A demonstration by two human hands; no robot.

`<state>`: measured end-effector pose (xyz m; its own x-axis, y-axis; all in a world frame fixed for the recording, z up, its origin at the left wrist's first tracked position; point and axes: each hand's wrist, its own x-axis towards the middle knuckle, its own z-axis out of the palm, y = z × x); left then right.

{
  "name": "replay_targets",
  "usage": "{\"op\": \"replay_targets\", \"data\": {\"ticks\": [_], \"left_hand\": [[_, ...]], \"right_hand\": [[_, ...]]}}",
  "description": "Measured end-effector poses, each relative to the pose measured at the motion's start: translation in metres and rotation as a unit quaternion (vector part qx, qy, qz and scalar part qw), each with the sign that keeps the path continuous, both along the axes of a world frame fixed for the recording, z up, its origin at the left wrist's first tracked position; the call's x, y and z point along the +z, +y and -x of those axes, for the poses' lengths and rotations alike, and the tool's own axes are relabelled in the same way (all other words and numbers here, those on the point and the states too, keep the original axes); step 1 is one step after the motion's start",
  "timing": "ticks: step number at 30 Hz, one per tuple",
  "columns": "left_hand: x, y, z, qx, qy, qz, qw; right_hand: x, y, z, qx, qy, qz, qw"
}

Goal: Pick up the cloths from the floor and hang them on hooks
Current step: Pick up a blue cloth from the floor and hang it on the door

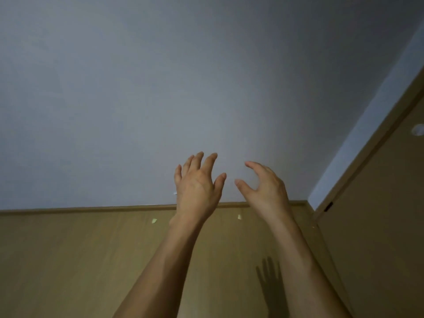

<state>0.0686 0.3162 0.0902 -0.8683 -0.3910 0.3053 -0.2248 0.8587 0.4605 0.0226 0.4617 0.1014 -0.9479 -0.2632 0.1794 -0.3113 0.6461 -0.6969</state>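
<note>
Your single head view tilts upward, close behind your raised forearms, facing the wall (160, 88) and wood panelling (68, 260).

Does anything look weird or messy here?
Nothing looks broken or spilled. Both hands, left hand and right hand, reach up empty. No cloth or hook shows, only two small pale scraps stuck on the wooden panel.

Left hand (198, 187) and right hand (263, 187) raised, empty, fingers relaxed.

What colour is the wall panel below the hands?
Tan, wood-like panel, seen in the head view.
</note>
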Motion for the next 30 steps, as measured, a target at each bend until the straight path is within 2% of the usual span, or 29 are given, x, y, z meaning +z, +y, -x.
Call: {"op": "replay_targets", "data": {"ticks": [7,14,21,30], "left_hand": [[-0.003,-0.123,-0.071,0.091,-0.01,-0.013,0.996],[-0.012,-0.222,-0.141,0.209,-0.015,-0.048,0.977],[-0.022,-0.315,-0.2,0.336,-0.007,-0.068,0.939],[-0.027,-0.46,-0.251,0.492,-0.018,-0.066,0.868]], "right_hand": [[-0.008,-0.135,-0.047,0.095,-0.005,0.004,0.995],[-0.014,-0.26,-0.093,0.234,-0.005,-0.012,0.972],[-0.024,-0.387,-0.128,0.369,-0.01,-0.034,0.929],[-0.031,-0.575,-0.162,0.531,-0.025,-0.03,0.846]]}}
